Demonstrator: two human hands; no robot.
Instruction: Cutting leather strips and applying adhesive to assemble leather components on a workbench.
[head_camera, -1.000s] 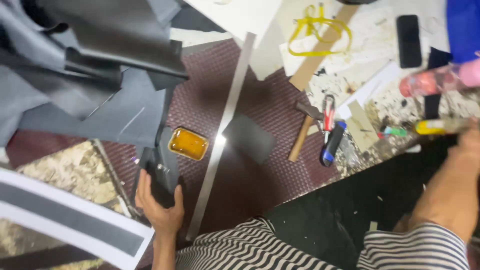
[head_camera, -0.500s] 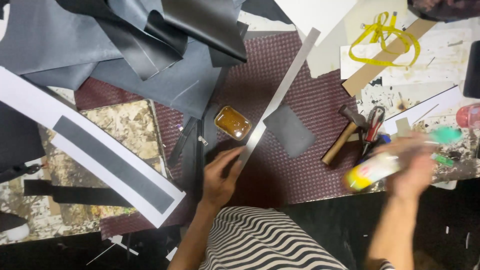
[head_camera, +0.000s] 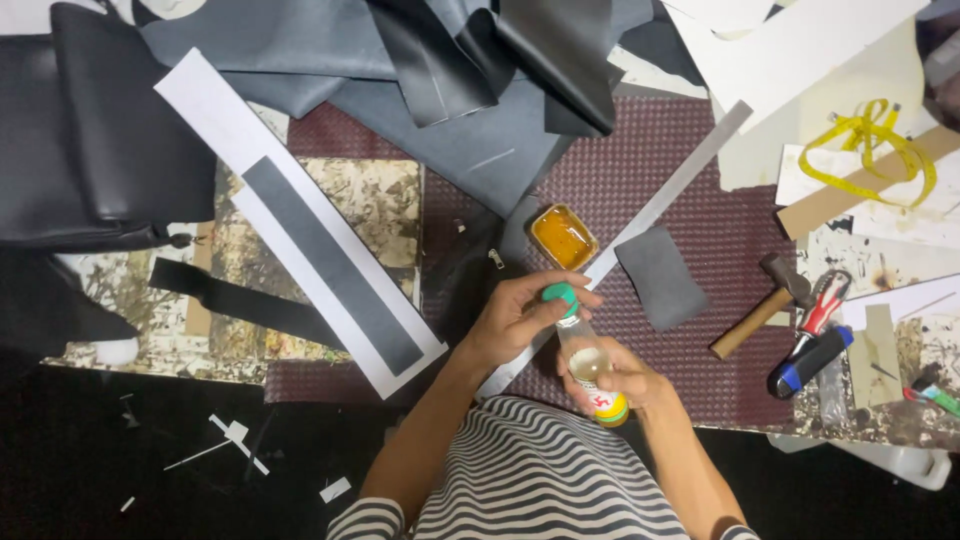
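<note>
The right hand (head_camera: 622, 382) is gripping a small clear bottle (head_camera: 588, 362) around its lower body, holding it tilted above the near edge of the maroon mat (head_camera: 700, 200). The left hand (head_camera: 520, 315) is pinching the bottle's green cap (head_camera: 562, 295) between fingers and thumb (both hands closed on the same bottle). An amber tin (head_camera: 563, 236) is sitting at twelve o'clock from the cap, just beside a long metal ruler (head_camera: 660, 205). A grey patch (head_camera: 660, 276) is lying at two o'clock, and a hammer (head_camera: 765, 302) is lying at three o'clock, well apart from the hands.
</note>
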